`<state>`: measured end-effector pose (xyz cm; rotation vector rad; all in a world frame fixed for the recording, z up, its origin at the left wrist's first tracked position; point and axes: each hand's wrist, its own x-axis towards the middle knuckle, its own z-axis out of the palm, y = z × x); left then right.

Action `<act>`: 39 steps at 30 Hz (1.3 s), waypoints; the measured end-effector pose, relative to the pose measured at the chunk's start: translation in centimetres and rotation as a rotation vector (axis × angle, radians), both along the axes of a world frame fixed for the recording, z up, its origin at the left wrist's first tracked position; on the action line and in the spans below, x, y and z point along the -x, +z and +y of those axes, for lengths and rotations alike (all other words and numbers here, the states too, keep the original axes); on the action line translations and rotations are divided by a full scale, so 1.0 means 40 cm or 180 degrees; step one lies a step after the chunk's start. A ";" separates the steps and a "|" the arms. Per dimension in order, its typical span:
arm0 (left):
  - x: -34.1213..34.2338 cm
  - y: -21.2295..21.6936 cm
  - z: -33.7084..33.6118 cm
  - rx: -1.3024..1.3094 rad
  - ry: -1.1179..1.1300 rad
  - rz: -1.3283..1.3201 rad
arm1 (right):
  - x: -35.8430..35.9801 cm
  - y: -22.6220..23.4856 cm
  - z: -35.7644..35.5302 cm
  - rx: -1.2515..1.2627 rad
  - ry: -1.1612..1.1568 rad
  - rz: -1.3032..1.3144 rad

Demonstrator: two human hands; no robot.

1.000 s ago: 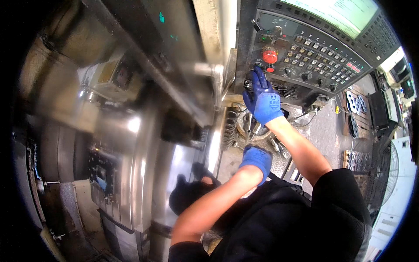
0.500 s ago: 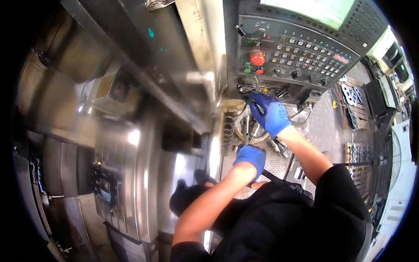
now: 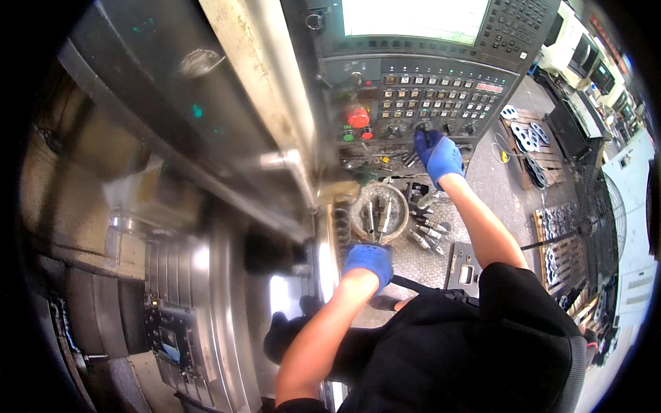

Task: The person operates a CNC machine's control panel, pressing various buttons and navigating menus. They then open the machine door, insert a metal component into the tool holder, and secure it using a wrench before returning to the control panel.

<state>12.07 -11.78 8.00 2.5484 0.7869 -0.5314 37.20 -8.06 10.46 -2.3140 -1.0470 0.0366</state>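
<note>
- Head view: the right hand [image 3: 439, 155], in a blue glove, reaches up to the lower edge of a machine control panel [image 3: 430, 65], its fingertips at a dark rotary knob [image 3: 423, 126].
- That rotary knob sits in the panel's bottom row, second from the left among several knobs; the glove partly covers it, so whether the fingers pinch it or only rest against it, I cannot tell.
- Left hand [image 3: 370, 261], also blue-gloved, is lower down, at the near rim of a round tray [image 3: 354, 221]; its fingers are curled and mostly hidden, and whether they grip anything cannot be told.
- Inside the round tray lie slender metallic tools [image 3: 384, 217]; a cluster of metal toolholders [image 3: 428, 234] lies just to its right on a tread-plate surface [image 3: 406, 263].
- Left of the rotary knob on the panel are a large red mushroom button [image 3: 357, 118] and, below it, a green button [image 3: 348, 134] beside a small red button [image 3: 367, 132].
- Rows of square keys [image 3: 432, 94] run above the knobs, under a bright screen [image 3: 413, 17].
- Dark coiled tubing [image 3: 341, 224] stands just left of the round tray.
- Farther right, flat metal plates with holes [image 3: 529, 138] lie on a wooden pallet [image 3: 551, 157], well apart from both hands.
</note>
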 end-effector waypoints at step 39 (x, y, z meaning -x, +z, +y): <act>-0.145 -0.237 0.079 -0.0477 -0.0360 0.0640 | -0.643 -0.388 0.167 0.0270 0.1674 -0.0995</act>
